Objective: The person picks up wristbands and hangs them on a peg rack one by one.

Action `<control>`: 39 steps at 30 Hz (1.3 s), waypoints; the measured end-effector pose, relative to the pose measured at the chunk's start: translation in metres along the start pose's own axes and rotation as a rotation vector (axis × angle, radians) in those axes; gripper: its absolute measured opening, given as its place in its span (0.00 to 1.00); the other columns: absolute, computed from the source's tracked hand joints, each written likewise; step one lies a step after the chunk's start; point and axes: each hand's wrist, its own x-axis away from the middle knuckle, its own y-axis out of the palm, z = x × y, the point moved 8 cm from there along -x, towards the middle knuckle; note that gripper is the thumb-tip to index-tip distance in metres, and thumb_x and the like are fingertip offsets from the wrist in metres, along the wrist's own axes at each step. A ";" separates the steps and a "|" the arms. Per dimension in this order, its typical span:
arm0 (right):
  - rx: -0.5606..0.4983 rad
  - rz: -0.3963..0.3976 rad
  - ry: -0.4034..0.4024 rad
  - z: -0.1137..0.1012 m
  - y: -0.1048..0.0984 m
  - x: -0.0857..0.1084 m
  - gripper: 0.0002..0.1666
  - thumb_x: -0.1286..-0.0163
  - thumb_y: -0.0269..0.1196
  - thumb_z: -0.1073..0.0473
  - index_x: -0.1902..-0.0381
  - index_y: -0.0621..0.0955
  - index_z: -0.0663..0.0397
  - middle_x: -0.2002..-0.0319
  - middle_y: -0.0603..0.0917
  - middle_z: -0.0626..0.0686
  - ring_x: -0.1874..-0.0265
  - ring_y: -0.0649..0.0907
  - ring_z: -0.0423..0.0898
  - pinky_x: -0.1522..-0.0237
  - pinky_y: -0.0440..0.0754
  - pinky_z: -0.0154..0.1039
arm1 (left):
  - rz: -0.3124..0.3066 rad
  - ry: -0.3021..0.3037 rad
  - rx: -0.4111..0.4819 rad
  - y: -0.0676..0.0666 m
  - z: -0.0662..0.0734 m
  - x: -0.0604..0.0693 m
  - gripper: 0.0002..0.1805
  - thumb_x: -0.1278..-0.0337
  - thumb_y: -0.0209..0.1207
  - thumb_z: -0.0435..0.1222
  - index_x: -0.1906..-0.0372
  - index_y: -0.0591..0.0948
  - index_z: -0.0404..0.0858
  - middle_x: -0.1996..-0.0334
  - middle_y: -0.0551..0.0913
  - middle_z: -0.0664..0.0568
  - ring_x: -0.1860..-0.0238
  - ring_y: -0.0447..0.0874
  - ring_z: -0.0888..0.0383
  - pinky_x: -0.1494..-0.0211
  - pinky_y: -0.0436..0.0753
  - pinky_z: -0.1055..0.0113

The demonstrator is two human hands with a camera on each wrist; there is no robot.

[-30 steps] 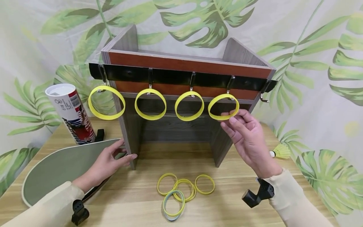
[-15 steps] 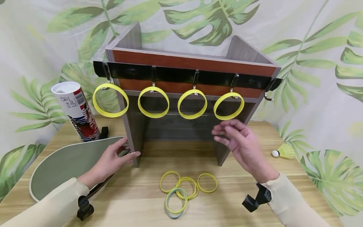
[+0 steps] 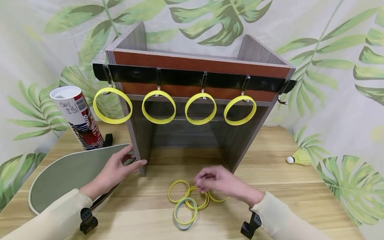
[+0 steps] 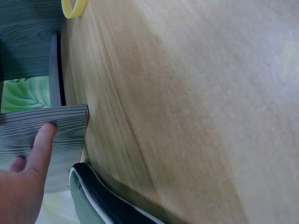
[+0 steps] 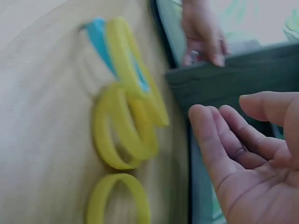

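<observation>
My left hand [image 3: 117, 169] holds the left side panel [image 4: 65, 123] of a grey wood-grain shelf [image 3: 204, 62], thumb over its front edge. My right hand [image 3: 221, 181] is over the loose yellow wristbands [image 3: 178, 181] on the table, partly covering them in the head view. In the right wrist view its fingers [image 5: 205, 128] are loosely bent, with nothing between them and the thumb. A yellow and blue wristband [image 3: 185, 227] lies nearest me. Several yellow wristbands [image 3: 240, 123] hang singly from hooks on the shelf's black rail [image 3: 180, 75]; the rightmost hook [image 3: 281, 101] is bare.
A green-grey bag-like cover [image 3: 69, 176] with a pale rim lies left of the shelf. Behind it stands a tall printed tube [image 3: 79, 116]. A yellow shuttlecock [image 3: 300, 157] lies on the table [image 3: 270, 200] at the right. Leaf-patterned cloth [image 3: 315, 66] hangs behind.
My right hand has let go of the fourth hanging wristband and moved down and left to the loose ones on the table. The left hand has stayed at the side panel.
</observation>
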 end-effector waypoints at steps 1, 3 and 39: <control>0.015 -0.014 -0.002 0.001 0.004 -0.001 0.16 0.23 0.61 0.65 0.49 0.82 0.77 0.55 0.86 0.74 0.59 0.89 0.48 0.50 0.93 0.49 | 0.001 0.000 -0.001 0.000 0.000 0.000 0.35 0.29 0.66 0.36 0.22 0.68 0.40 0.42 0.82 0.34 0.53 0.85 0.70 0.57 0.93 0.65; 0.058 -0.035 -0.010 0.003 0.011 -0.003 0.15 0.23 0.61 0.64 0.50 0.83 0.75 0.58 0.87 0.73 0.61 0.89 0.47 0.52 0.93 0.46 | 0.003 -0.001 -0.001 -0.001 0.000 -0.001 0.35 0.29 0.66 0.36 0.22 0.68 0.41 0.43 0.83 0.34 0.53 0.85 0.70 0.57 0.93 0.65; 0.430 -0.093 -0.017 0.005 0.037 -0.013 0.02 0.30 0.68 0.68 0.64 0.86 0.57 0.68 0.89 0.50 0.69 0.80 0.28 0.63 0.83 0.23 | 0.005 -0.002 0.029 0.000 0.000 -0.001 0.36 0.28 0.65 0.36 0.20 0.66 0.41 0.41 0.81 0.31 0.52 0.85 0.70 0.55 0.93 0.66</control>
